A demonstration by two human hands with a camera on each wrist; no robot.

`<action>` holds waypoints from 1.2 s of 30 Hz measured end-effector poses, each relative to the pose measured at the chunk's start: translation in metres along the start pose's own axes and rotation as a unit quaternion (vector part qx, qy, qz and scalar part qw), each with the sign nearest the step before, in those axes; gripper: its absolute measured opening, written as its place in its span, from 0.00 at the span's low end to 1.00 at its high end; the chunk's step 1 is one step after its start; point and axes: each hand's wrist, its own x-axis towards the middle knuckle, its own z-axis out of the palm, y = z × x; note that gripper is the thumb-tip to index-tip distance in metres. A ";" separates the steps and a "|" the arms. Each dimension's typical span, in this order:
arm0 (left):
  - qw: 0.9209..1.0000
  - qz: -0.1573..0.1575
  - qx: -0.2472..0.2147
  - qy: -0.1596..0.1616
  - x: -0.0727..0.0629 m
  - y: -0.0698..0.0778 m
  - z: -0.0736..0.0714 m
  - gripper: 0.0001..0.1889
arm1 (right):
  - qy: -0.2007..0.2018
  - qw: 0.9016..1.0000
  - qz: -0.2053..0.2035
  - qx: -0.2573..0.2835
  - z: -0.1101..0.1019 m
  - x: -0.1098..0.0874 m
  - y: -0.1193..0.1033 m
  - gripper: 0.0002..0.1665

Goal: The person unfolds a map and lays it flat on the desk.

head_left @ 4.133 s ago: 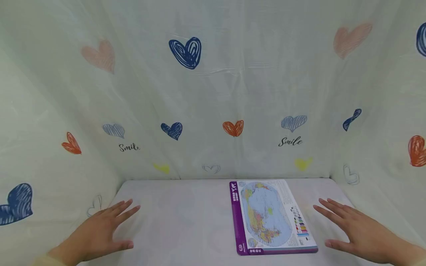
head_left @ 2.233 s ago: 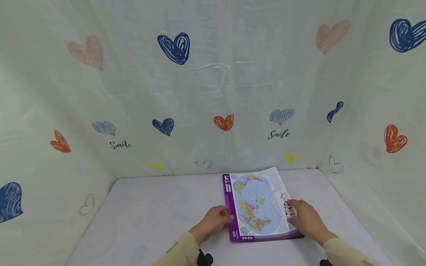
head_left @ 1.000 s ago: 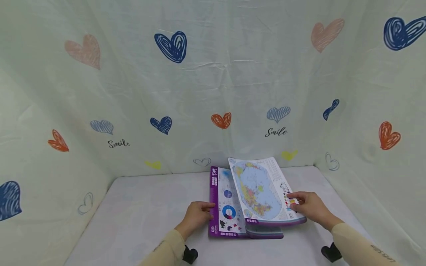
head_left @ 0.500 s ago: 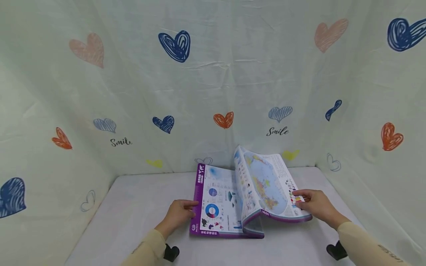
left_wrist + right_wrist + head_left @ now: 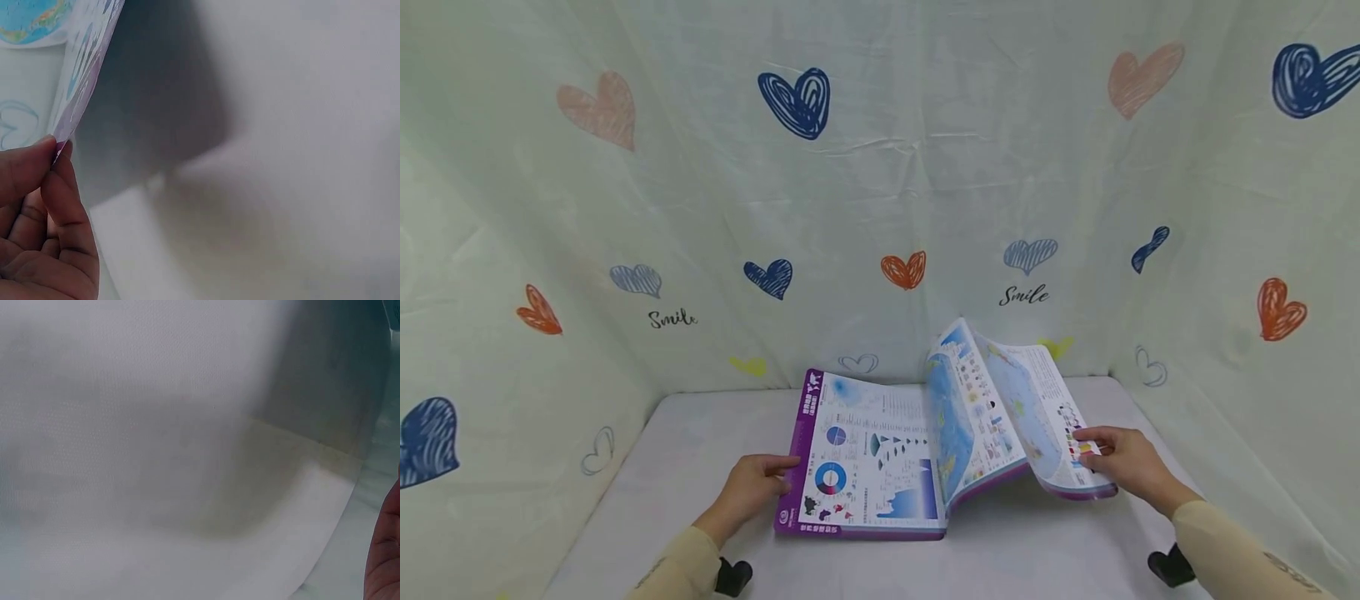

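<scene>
A folded world map (image 5: pixel 880 467) with a purple border is partly unfolded in the head view. Its left panel, with charts and a blue ring diagram, spreads to the left, while the middle stands up in a raised fold. My left hand (image 5: pixel 748 492) pinches the purple left edge between thumb and fingers; the left wrist view shows this left hand (image 5: pixel 44 212) gripping the sheet's edge. On the other side, my right hand (image 5: pixel 1131 467) holds the right panel by its outer edge. Only part of the right hand (image 5: pixel 384 550) shows in the right wrist view, its fingertips hidden.
The map is over a white-covered table (image 5: pixel 685 450). Behind it and at both sides hangs a pale curtain (image 5: pixel 850 208) printed with hearts and "Smile". Black heart-shaped pieces (image 5: pixel 733 577) show under both wrists.
Both hands came in from the sides and took hold of the folded map. The left hand has drawn its panel leftward, the right has moved slightly right, and the folds between have opened.
</scene>
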 end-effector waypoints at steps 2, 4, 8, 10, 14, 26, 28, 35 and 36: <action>1.000 -0.007 0.005 0.003 -0.001 -0.006 -0.007 0.17 | 0.001 1.000 -0.001 -0.005 -0.001 0.001 0.004 0.24; 1.000 -0.015 0.007 0.005 -0.002 -0.012 -0.015 0.17 | 0.003 1.000 -0.001 -0.011 -0.003 0.001 0.009 0.24; 0.999 -0.034 0.009 0.001 -0.003 -0.023 -0.031 0.17 | 0.008 1.000 -0.001 -0.026 -0.008 0.003 0.020 0.23; 0.999 -0.040 0.012 -0.002 -0.004 -0.028 -0.038 0.17 | 0.011 0.999 0.001 -0.031 -0.010 0.004 0.024 0.23; 0.999 -0.042 0.025 -0.003 -0.006 -0.034 -0.051 0.17 | 0.012 0.999 -0.002 -0.046 -0.013 0.004 0.030 0.22; 0.996 -0.063 0.067 0.008 -0.006 -0.054 -0.066 0.16 | 0.012 0.997 -0.007 -0.080 -0.015 0.004 0.041 0.20; 0.996 -0.063 0.069 0.010 -0.005 -0.056 -0.068 0.17 | 0.012 0.996 -0.002 -0.088 -0.016 0.005 0.043 0.20; 0.995 -0.080 0.065 0.003 -0.003 -0.061 -0.071 0.17 | 0.008 0.994 0.018 -0.104 -0.015 0.010 0.047 0.20; 0.995 -0.082 0.064 0.002 -0.002 -0.061 -0.072 0.16 | 0.008 0.994 0.017 -0.106 -0.015 0.011 0.047 0.20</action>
